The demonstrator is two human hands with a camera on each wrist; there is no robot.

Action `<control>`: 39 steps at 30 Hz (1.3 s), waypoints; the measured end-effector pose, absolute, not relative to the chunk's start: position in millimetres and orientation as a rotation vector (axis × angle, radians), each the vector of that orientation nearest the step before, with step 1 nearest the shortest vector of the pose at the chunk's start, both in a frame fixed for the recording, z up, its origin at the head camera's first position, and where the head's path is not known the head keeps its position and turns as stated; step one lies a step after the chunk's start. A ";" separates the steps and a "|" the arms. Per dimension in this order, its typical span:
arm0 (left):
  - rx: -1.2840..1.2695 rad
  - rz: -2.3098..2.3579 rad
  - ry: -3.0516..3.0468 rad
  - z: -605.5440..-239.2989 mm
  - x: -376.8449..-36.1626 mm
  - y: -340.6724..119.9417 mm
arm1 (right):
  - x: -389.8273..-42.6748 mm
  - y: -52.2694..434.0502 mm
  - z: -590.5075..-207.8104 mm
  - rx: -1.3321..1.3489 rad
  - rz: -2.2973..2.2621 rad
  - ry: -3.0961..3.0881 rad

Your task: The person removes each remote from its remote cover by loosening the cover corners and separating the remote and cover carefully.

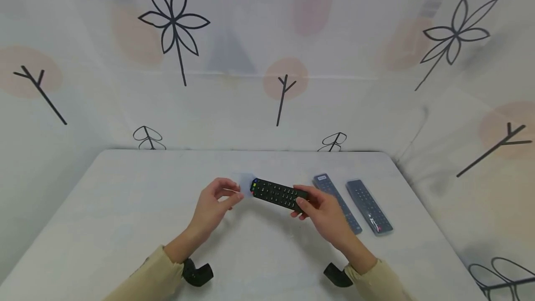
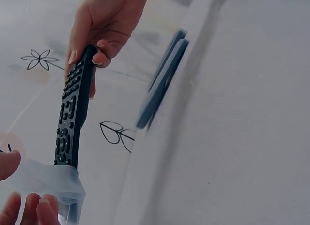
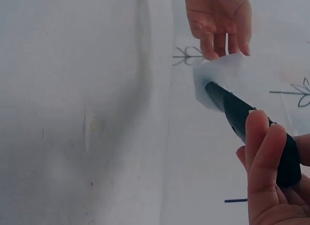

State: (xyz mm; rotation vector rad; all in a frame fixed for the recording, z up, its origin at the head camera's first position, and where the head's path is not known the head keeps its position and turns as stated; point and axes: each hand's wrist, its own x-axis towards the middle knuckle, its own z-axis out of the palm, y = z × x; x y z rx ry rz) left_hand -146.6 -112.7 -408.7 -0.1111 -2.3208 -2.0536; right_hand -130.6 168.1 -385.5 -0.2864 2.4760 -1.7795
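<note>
Head view: a person is holding a black remote point(image 1: 277, 193) over a white table point(image 1: 125, 208), the right hand point(image 1: 322, 212) gripping its near end with curled fingers, which is leaving the far end free.
Left hand point(image 1: 215, 206): it is pinching a clear plastic sleeve point(image 1: 244, 184) at the remote's far tip, thumb and fingers closed on the film; the opening appears to be sitting just over that tip.
Beside them: two more remotes point(image 1: 353, 203), already looking sleeved in film, are lying side by side on the table just right of the right hand.

Left wrist view: the remote point(image 2: 71, 113) is running lengthwise away from the camera, button side showing, with the right hand point(image 2: 104, 26) wrapping its far end.
Sleeve point(image 2: 46, 179): it is covering only the near tip, left fingertips point(image 2: 29, 208) holding its edge.

Right wrist view: the right fingers point(image 3: 264, 152) are curling round the remote's point(image 3: 247, 121) dark body, steadying it.
Far end: the sleeve point(image 3: 218, 80) is capping the tip, the left hand point(image 3: 220, 22) pinching the film from above, probably keeping the mouth spread.
</note>
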 end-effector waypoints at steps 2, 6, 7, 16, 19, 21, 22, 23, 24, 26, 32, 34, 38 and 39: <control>-0.093 -2.053 -2.318 -407.1 -147.3 -111.8 | -128.7 167.0 -386.0 -0.298 -1.787 2.490; -0.020 -2.023 -2.343 -405.5 -148.5 -108.1 | -124.5 164.4 -386.1 -0.341 -1.790 2.505; -0.001 -2.012 -2.355 -405.6 -148.6 -106.9 | -123.4 164.0 -386.1 -0.350 -1.784 2.509; 0.075 -1.999 -2.393 -408.4 -148.5 -106.6 | -120.1 160.4 -386.8 -0.398 -1.756 2.506; 0.073 -2.005 -2.387 -406.9 -148.5 -109.1 | -121.3 159.7 -386.2 -0.372 -1.747 2.508; 0.063 -2.006 -2.386 -407.0 -148.8 -111.7 | -122.6 159.6 -385.9 -0.352 -1.748 2.505; 0.055 -2.005 -2.387 -407.0 -148.8 -113.1 | -123.5 159.7 -385.9 -0.350 -1.748 2.503; 0.047 -2.007 -2.385 -407.1 -148.9 -114.6 | -124.4 160.0 -386.1 -0.349 -1.749 2.500; 0.038 -2.012 -2.382 -407.5 -149.1 -116.4 | -125.2 160.3 -386.3 -0.347 -1.752 2.497; 0.019 -2.016 -2.388 -408.7 -149.2 -119.1 | -126.5 162.2 -387.8 -0.343 -1.763 2.488; -0.008 -2.015 -2.414 -409.4 -149.2 -125.8 | -130.5 167.0 -392.1 -0.313 -1.790 2.460; -0.008 -2.004 -2.425 -409.3 -149.2 -127.8 | -131.7 168.3 -392.9 -0.296 -1.800 2.455; -0.003 -1.990 -2.444 -409.9 -149.2 -131.6 | -133.0 170.3 -394.0 -0.282 -1.801 2.457; -0.002 -1.988 -2.449 -410.1 -149.2 -132.5 | -133.2 170.7 -394.3 -0.283 -1.801 2.453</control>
